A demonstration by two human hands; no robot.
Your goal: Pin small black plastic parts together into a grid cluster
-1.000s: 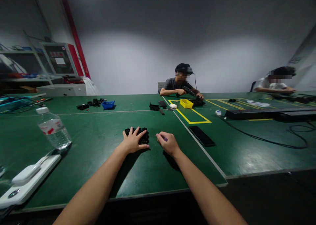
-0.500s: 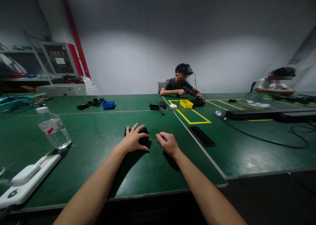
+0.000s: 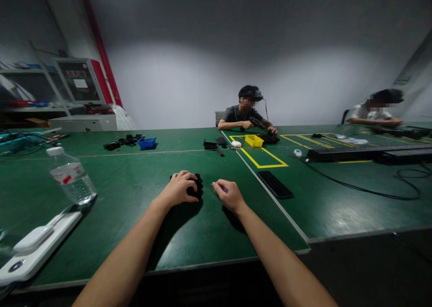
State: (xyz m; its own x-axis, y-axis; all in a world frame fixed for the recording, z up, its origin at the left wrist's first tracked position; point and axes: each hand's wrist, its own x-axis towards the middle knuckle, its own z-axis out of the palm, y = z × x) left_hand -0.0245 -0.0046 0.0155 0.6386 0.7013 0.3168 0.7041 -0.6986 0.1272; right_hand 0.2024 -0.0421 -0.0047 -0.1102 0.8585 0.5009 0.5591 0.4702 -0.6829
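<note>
A clump of small black parts point(image 3: 199, 186) sits on the green table point(image 3: 216, 239), partly hidden under my left hand. Curled over the clump from the left, my left hand point(image 3: 180, 189) has its fingers bent and closed around it. To the right, apart from the parts, my right hand point(image 3: 229, 194) rests closed near the table. Something small and purplish point(image 3: 224, 189) shows between its fingers; its kind is too small to make out.
A water bottle point(image 3: 72, 176) and a white power strip point(image 3: 40, 248) are at left. A phone point(image 3: 275, 184) lies right of my hands. Farther back are a blue bin point(image 3: 146, 143), a yellow bin point(image 3: 254, 140) and a person point(image 3: 236, 117) holding a power tool.
My left hand's spread fingers have curled in and closed over the black parts. My right hand stays closed in nearly the same place.
</note>
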